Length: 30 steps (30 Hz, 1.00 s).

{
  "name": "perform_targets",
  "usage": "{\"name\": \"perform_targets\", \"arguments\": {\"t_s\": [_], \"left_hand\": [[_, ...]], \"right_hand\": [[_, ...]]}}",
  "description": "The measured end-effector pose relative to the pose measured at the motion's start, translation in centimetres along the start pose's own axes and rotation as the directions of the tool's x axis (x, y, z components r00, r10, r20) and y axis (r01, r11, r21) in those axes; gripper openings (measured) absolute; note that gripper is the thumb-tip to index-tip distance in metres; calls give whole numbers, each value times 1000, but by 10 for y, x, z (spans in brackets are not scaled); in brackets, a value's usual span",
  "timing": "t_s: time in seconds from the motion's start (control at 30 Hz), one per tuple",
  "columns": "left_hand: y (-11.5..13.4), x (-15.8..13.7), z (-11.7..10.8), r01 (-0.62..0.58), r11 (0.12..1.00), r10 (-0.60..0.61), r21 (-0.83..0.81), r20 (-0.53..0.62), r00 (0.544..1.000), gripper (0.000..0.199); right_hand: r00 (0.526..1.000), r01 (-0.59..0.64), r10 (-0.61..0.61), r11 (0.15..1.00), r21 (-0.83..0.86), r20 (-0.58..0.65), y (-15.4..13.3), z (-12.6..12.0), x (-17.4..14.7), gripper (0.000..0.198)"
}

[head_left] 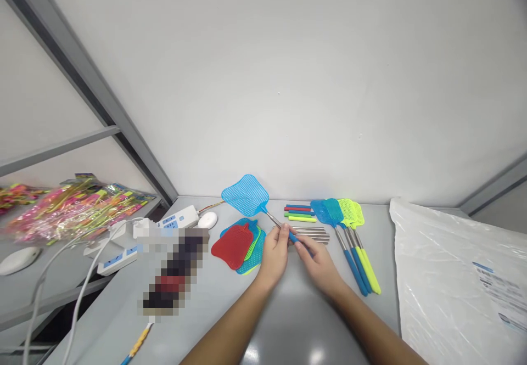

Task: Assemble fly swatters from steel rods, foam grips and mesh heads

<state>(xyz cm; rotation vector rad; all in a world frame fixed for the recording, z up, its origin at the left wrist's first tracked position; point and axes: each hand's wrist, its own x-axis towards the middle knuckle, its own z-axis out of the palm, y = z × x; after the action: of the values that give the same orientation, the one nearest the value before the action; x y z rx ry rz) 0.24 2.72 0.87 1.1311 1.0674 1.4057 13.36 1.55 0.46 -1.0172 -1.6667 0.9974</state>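
Note:
Between my two hands is a blue fly swatter [246,195], its mesh head up and to the left. My left hand [276,250] pinches its metal rod close to the grip. The fingers of my right hand [315,260] are closed on the blue grip, which they partly hide. Left of my hands lies a pile of loose swatter heads, a red head [234,246] on top with blue, teal and yellow-green ones under it. Behind my hands are several metal rods [313,235], partly covered, and a row of coloured grips [300,212].
Whole fly swatters [356,250] with blue and yellow-green grips lie to the right. Beyond them is a large white plastic bag [453,288]. At left are power strips [179,218], a round white device [207,220], a pixelated object [177,274], cables and bagged colourful goods [82,208].

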Motion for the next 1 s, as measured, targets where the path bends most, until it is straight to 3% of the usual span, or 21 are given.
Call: {"name": "perform_targets", "arguments": {"t_s": [0.17,0.3,0.83,1.0], "left_hand": [[1,5,-4,-17,997,6,-82,-128,992,41],[3,8,-6,-25,989,-4,-148,-190,982,43],[0,6,-2,20,980,-66,-198,-225,972,45],[5,5,-8,15,993,-42,-118,-232,972,43]], "right_hand": [[993,-111,111,994,-4,45,6,-2,1,23],[989,-95,93,995,8,114,6,-7,3,28],[996,4,3,997,-71,91,-6,-3,-1,36],[984,7,19,990,-144,180,-2,3,-5,34]]}}
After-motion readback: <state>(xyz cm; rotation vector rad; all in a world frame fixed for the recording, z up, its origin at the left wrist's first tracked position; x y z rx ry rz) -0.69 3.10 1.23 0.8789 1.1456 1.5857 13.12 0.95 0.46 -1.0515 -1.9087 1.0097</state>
